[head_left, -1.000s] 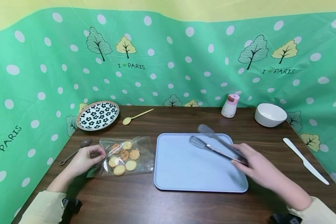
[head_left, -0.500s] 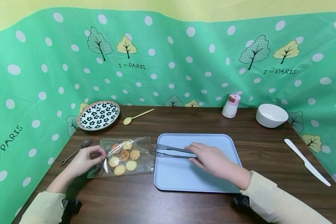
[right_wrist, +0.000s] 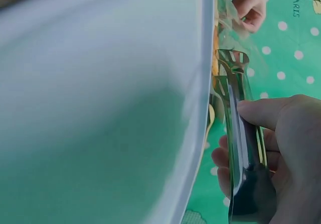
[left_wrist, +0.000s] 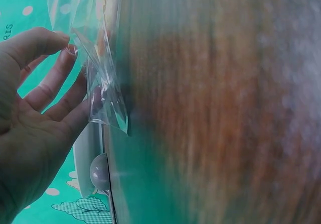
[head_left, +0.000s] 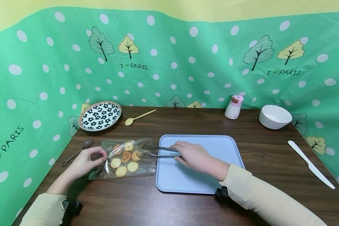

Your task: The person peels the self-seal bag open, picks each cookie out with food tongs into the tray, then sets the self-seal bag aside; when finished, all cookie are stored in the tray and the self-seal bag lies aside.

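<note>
Between thumb and forefinger my left hand (head_left: 88,160) pinches the left edge of a clear plastic bag (head_left: 147,169). Several cookies lie inside it, some round and plain, one pretzel-shaped (head_left: 126,157), one swirled (head_left: 135,155). In the left wrist view the bag's edge (left_wrist: 108,96) is creased at the fingertips. My right hand (head_left: 195,157) grips metal tongs (head_left: 165,147) with slotted tips. The tongs point left over the tray, their tips overlapping the bag's right part and reaching the swirled cookie in the head view. The right wrist view shows thumb and fingers round the tongs' arms (right_wrist: 241,128).
Below the right hand lies a light blue tray (head_left: 169,185). Behind are a flower-patterned plate (head_left: 100,116), a yellow spoon (head_left: 130,121), a pink-capped bottle (head_left: 233,108) and a white bowl (head_left: 274,117). A brown spoon (head_left: 87,143) lies left, a white knife (head_left: 310,164) right.
My right hand has moved left with the tongs, from the tray's right side to the bag's right part, turning the tongs level. My left hand keeps its pinch on the bag.
</note>
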Demonstrator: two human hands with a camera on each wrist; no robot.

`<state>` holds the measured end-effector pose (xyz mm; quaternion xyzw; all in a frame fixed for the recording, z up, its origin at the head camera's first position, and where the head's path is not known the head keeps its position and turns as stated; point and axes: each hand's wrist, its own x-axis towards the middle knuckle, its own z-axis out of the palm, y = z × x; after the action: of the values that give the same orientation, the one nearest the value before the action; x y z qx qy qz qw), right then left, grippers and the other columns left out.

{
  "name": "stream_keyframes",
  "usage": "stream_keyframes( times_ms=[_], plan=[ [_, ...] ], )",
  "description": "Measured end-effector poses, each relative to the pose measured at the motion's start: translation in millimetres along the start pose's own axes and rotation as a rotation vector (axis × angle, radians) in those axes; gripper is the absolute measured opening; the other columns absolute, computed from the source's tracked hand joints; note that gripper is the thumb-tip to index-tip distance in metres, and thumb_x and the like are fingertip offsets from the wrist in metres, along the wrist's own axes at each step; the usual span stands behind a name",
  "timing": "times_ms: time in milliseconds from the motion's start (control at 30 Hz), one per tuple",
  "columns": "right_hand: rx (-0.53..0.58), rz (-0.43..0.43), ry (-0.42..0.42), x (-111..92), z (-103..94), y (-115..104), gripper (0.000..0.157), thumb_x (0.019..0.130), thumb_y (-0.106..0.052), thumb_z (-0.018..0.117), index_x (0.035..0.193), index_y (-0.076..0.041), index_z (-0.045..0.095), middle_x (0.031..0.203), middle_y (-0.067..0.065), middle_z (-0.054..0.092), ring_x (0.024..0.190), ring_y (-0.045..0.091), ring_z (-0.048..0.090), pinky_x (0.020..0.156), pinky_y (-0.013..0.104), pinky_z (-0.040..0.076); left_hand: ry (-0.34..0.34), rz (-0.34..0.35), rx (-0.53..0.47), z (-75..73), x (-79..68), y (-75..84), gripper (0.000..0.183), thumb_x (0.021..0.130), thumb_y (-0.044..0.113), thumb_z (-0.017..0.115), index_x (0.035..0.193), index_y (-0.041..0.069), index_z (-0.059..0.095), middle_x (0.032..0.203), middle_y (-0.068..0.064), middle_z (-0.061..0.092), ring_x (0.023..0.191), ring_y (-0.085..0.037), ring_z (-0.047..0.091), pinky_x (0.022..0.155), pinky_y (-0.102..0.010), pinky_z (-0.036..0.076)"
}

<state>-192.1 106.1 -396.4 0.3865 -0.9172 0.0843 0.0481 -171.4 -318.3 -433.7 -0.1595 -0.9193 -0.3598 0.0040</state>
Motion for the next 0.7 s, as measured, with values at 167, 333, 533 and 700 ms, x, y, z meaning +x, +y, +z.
stream_keyframes(
  times_ms=[167, 333, 533, 700],
  plan=[
    [0.022, -0.011, -0.032, 8.2, 5.0, -3.4, 0.039, 0.092, -0.031, 0.061, 0.128, -0.017, 0.055, 0.114, -0.003, 0.060, 0.105, 0.013, 0.059, 0.079, 0.035, 0.052, 0.005, -0.002, 0.001, 0.7, 0.3, -0.5, 0.014, 0.085, 0.006, 0.068, 0.086, 0.019, 0.063, 0.086, 0.005, 0.063, 0.085, -0.007, 0.058, 0.077, -0.029, 0.049],
    [0.028, -0.026, -0.048, 12.9, 9.2, -5.6, 0.041, 0.092, -0.031, 0.061, 0.129, -0.016, 0.054, 0.115, -0.003, 0.060, 0.106, 0.013, 0.059, 0.080, 0.036, 0.052, 0.006, 0.000, -0.001, 0.6, 0.8, 0.0, 0.015, 0.085, 0.006, 0.068, 0.086, 0.019, 0.063, 0.086, 0.005, 0.063, 0.084, -0.008, 0.058, 0.076, -0.029, 0.049],
    [0.031, -0.028, -0.060, 18.7, 13.9, -7.9, 0.042, 0.092, -0.031, 0.061, 0.130, -0.015, 0.053, 0.117, -0.002, 0.060, 0.108, 0.014, 0.058, 0.083, 0.035, 0.052, 0.001, -0.011, -0.002, 0.3, 0.4, 1.2, 0.013, 0.085, 0.007, 0.068, 0.087, 0.019, 0.063, 0.087, 0.006, 0.062, 0.084, -0.008, 0.057, 0.077, -0.029, 0.049],
    [0.051, -0.034, -0.073, 21.8, 15.0, -10.6, 0.041, 0.091, -0.028, 0.061, 0.129, -0.013, 0.054, 0.113, -0.001, 0.060, 0.102, 0.013, 0.059, 0.082, 0.034, 0.052, 0.004, -0.013, -0.004, 0.7, 0.5, 1.0, 0.013, 0.085, 0.007, 0.068, 0.087, 0.018, 0.063, 0.086, 0.006, 0.062, 0.084, -0.008, 0.057, 0.076, -0.028, 0.049]
  ],
)
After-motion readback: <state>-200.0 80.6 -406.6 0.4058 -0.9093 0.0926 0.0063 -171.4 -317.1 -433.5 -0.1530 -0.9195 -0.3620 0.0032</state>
